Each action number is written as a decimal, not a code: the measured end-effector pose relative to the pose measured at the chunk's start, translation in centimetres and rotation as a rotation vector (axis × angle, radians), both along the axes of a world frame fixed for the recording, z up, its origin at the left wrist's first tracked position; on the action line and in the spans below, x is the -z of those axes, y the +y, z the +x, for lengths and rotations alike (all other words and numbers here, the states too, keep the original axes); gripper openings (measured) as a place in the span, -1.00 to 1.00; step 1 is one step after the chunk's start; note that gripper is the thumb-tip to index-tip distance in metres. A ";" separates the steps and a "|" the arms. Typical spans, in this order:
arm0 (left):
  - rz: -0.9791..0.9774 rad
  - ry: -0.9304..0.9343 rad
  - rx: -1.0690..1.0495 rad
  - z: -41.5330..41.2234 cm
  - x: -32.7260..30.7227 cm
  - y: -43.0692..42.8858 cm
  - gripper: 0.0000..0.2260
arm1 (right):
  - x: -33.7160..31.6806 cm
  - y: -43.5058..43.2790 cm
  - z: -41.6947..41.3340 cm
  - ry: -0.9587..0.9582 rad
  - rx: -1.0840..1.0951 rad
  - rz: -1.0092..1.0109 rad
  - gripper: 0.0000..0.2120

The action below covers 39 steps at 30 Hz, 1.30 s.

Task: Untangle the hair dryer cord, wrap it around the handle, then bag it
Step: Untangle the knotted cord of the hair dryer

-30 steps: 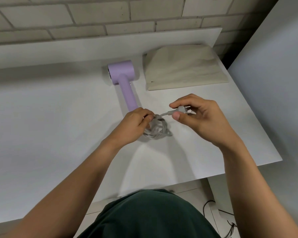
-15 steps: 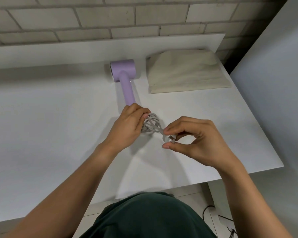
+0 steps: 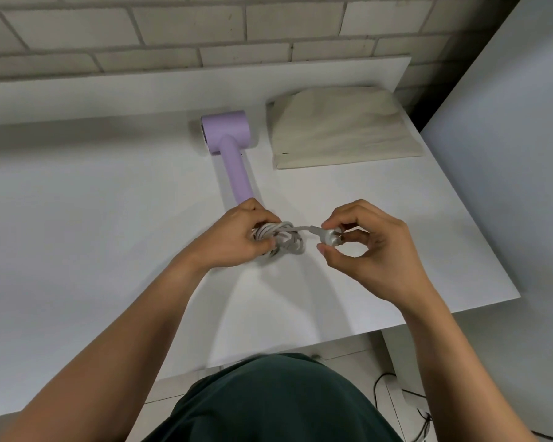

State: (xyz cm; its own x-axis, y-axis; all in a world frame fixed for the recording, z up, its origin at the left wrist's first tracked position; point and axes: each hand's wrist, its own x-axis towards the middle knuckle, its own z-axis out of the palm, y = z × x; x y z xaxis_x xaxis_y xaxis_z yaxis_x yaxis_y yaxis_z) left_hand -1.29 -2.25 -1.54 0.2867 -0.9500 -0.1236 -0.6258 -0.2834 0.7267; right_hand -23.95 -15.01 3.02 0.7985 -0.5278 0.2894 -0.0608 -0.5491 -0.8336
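Note:
A lilac hair dryer [image 3: 229, 145] lies on the white table [image 3: 93, 218], head toward the wall, handle pointing at me. Its grey cord [image 3: 284, 239] is bunched in a tangled coil at the handle's end. My left hand [image 3: 237, 237] grips that coil, covering the bottom of the handle. My right hand [image 3: 371, 247] pinches the white plug [image 3: 331, 236] between thumb and fingers, just right of the coil, with a short length of cord stretched between the hands. A beige cloth bag [image 3: 342, 132] lies flat to the right of the dryer head.
A brick wall runs behind the table, with a raised white ledge [image 3: 173, 90] along the back. A pale panel [image 3: 508, 154] stands right of the table. Black cables [image 3: 396, 387] lie on the floor below the table's right edge.
My right hand has carried the plug from low near the coil up and to the right, drawing a short piece of cord out. My left hand stays on the coil.

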 end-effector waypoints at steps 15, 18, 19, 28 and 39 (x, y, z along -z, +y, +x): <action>-0.086 0.061 -0.178 -0.5 0.8 0.3 -0.68 | 4.9 -1.0 1.7 0.479 -0.095 -0.263 -0.53; -0.101 0.080 -0.198 -0.7 0.2 0.1 -0.68 | 5.0 0.0 3.7 0.433 -0.109 -0.217 -0.50; -0.103 0.084 -0.202 -0.8 0.0 0.0 -0.68 | 5.2 0.2 4.3 0.438 -0.113 -0.225 -0.56; -0.087 0.015 -0.168 0.4 -0.7 1.0 -0.83 | 6.4 -0.6 4.9 0.403 -0.068 0.053 -0.79; -0.103 -0.151 -0.358 -0.4 0.3 0.7 -0.85 | 6.8 -1.1 5.1 0.544 -0.135 0.108 -0.69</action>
